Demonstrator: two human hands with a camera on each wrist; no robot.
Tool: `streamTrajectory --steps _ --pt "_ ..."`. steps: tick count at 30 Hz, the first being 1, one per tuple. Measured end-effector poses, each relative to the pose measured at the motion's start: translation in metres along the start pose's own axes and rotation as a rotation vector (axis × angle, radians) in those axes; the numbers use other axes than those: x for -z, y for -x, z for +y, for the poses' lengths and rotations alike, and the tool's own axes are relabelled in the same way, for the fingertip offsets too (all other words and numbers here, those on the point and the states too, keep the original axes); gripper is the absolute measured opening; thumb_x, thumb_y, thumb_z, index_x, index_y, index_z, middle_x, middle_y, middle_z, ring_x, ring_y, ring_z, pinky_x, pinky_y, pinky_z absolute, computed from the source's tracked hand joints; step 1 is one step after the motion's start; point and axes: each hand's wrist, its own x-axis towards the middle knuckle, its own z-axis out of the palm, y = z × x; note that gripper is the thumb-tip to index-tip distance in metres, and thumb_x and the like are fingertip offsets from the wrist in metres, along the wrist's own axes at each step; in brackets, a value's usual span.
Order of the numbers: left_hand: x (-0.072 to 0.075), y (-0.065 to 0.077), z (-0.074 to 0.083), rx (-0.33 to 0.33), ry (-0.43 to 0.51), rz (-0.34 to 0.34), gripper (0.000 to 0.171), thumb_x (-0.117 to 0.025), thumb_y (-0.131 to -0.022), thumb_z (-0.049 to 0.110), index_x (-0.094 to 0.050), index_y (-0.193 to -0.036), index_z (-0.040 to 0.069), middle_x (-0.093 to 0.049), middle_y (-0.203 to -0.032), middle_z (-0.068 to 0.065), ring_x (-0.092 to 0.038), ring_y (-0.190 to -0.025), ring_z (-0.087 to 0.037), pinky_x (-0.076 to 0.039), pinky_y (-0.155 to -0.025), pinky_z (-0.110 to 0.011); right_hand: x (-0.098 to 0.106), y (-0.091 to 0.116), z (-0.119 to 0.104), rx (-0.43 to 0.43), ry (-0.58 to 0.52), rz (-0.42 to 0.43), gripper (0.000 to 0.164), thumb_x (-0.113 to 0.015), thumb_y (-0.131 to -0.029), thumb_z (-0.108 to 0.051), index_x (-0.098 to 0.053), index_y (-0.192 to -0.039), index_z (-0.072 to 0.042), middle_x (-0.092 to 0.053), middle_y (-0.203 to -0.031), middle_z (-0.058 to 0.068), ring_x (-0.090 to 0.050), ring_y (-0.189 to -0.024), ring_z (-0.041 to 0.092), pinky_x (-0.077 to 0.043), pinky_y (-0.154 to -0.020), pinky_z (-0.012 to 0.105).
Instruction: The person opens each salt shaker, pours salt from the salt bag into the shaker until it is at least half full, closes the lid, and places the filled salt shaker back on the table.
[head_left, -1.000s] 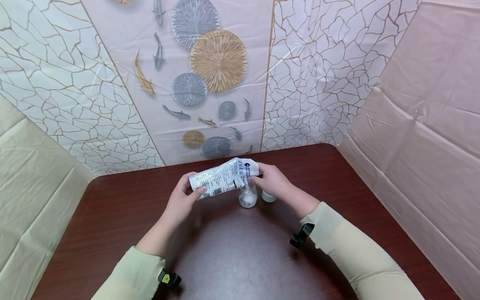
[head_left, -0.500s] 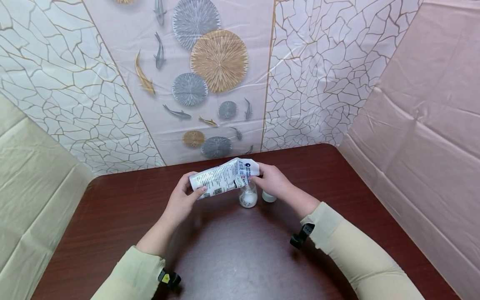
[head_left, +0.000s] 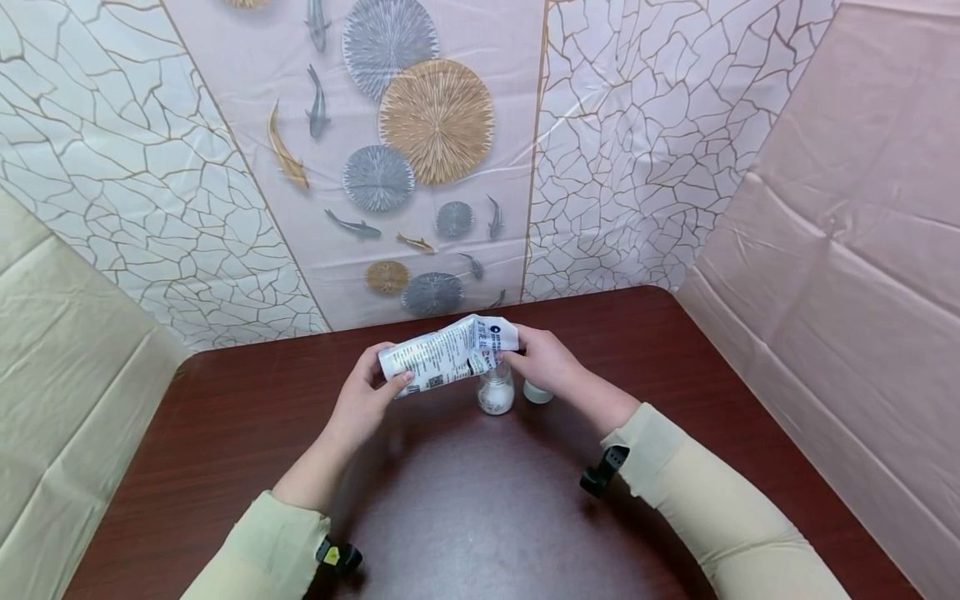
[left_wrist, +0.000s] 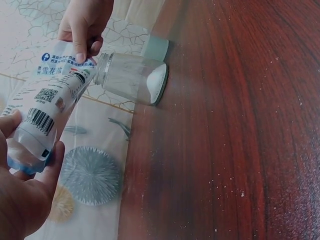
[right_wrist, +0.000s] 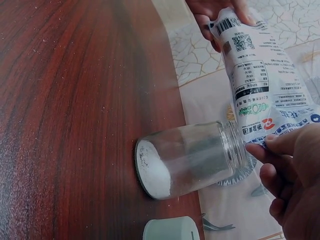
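Observation:
A white printed bag of salt [head_left: 438, 360] is held tilted over a small glass jar [head_left: 496, 397], its right end at the jar's mouth. My left hand [head_left: 365, 398] grips the bag's bottom end, thumb on the near face. With my right hand [head_left: 549, 365] I pinch the bag's top corner right at the jar's rim. The jar stands upright on the table; white salt [right_wrist: 154, 172] lies heaped on its bottom in the right wrist view. Beside it, partly behind my right hand in the head view, is a pale green lid [right_wrist: 171, 230]. The bag's opening is hidden by my fingers.
The dark red wooden table [head_left: 465, 500] has white grains scattered on it in the left wrist view. Behind it hangs a patterned cloth [head_left: 438, 121], with plain cloth walls [head_left: 832, 217] at both sides. Each wrist wears a black strap [head_left: 604, 471].

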Motion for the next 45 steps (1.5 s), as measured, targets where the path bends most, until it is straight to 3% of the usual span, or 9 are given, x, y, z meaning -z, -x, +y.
streamTrajectory --steps 45 --pt "-0.0013 -0.0014 0.0069 -0.003 -0.002 -0.020 0.047 -0.066 -0.094 0.004 -0.047 -0.136 0.009 -0.058 -0.123 -0.018 -0.059 -0.106 -0.026 -0.053 -0.079 -0.023 -0.0006 0.0001 0.0027 -0.013 -0.013 -0.018 0.045 -0.066 -0.096 -0.015 -0.054 -0.139 -0.009 -0.068 -0.121 0.007 -0.063 -0.104 0.019 -0.050 -0.079 0.036"
